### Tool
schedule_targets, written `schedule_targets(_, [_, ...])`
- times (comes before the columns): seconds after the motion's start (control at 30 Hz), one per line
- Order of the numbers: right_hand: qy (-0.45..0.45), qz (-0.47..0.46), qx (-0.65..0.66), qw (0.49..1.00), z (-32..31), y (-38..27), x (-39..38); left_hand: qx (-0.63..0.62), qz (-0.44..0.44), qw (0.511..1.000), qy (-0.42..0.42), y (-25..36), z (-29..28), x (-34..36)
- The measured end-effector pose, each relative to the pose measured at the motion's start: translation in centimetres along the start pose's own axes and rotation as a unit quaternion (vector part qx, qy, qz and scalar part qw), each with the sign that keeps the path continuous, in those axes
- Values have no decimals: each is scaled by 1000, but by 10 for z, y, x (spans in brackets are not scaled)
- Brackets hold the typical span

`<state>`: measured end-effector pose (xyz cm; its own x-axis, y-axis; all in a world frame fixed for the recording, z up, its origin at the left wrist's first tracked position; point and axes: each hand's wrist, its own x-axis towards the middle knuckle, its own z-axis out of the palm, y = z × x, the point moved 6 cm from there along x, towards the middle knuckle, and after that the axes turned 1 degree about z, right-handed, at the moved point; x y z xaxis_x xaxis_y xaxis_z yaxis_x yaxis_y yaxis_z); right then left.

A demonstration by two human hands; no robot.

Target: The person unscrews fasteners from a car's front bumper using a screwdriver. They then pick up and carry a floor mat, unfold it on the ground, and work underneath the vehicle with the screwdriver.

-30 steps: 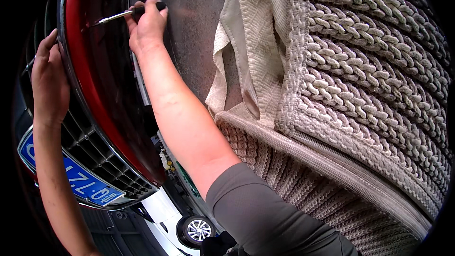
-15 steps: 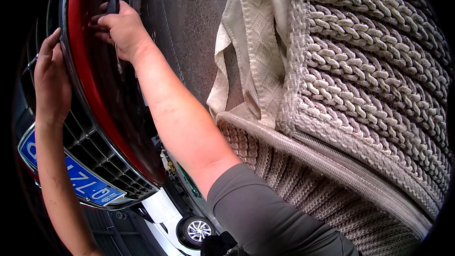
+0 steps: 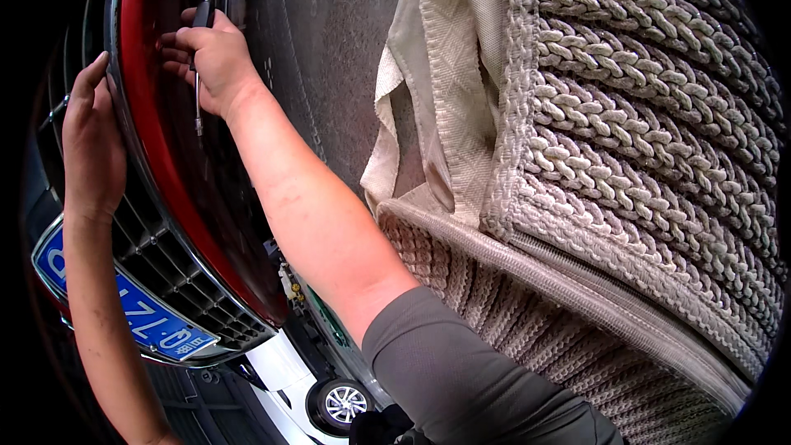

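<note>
One red car (image 3: 152, 91): fills the left side, its red panel bowed by the lens.
White car (image 3: 276, 360): at the bottom, beyond the red one.
Beige knit (image 3: 651, 124): takes up the right side in chunky braided rows, pale cloth (image 3: 449, 74) along its left edge.
Grille (image 3: 185, 268): dark mesh, between the red panel and the left forearm.
Wheel (image 3: 344, 403): silver spokes, on the white car.
Plate (image 3: 161, 321): blue, mounted beside the grille, partly behind the left forearm.
Sleeve (image 3: 461, 363): grey, on the right upper arm.
Left hand (image 3: 95, 152): at the bright trim along the red panel, fingers mostly hidden; how wide it opens, I cannot tell.
Right hand (image 3: 218, 58): closed on the screwdriver, near the red panel; whether its fingertips touch it is unclear.
Screwdriver (image 3: 198, 99): in the right hand, dark handle up, thin metal shaft pointing down the picture.
</note>
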<state>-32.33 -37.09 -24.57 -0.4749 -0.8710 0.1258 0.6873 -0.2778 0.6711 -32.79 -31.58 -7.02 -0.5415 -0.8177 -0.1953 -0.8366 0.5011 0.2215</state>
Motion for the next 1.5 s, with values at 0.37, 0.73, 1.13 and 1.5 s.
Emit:
schedule_targets(0.37, [11, 28, -35, 999, -6, -2, 4, 111, 32, 988, 104, 11, 20, -15])
schedule_targets(0.73, [58, 62, -121, 989, 0, -7, -5, 162, -8, 981, 104, 9, 24, -25])
schedule_targets(1.13, [35, 47, -52, 997, 0, 8, 4, 245, 91, 962, 78, 29, 41, -98])
schedule_targets(1.5, [-12, -1, -124, 992, 7, 0, -2, 335, 88, 930, -124, 38, 62, -238])
